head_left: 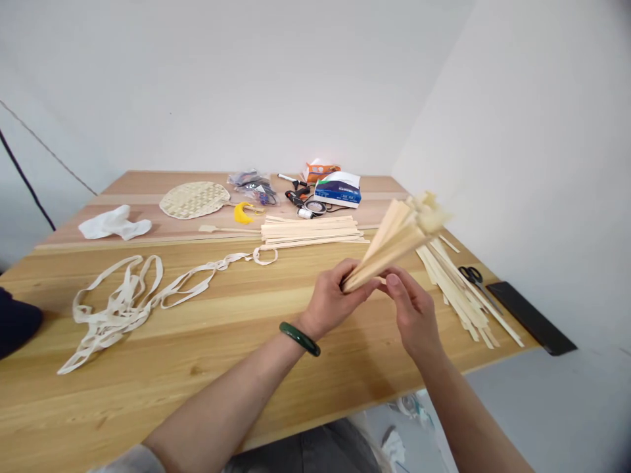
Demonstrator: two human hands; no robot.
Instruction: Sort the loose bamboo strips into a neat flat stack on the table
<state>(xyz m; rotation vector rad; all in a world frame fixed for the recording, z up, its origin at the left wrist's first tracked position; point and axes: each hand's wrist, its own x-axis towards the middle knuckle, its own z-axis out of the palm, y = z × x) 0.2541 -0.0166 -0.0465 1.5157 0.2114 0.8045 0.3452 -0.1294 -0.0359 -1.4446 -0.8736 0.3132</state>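
Observation:
My left hand [330,299], with a dark green bangle [300,338] at the wrist, is wrapped round the lower end of a bundle of thin wooden strips [389,246]. The bundle tilts up to the right, and its far end is blurred and fanned out. Close by the left thumb, my right hand [415,315] has its fingers curled and thumb pinched in under the bundle; what it grips there is hidden. Beyond the hands lies a stack of pale wooden strips [310,230]. More loose strips [458,289] lie spread right of my right hand.
Left on the wooden table [207,394] are a tangled cloth ribbon [113,322] and a white cloth [116,223]. Farther back are a woven fan [194,199], a yellow tassel [242,213], a glue gun [297,196] and a blue tissue box [338,190]. Black scissors [472,274] lie at right.

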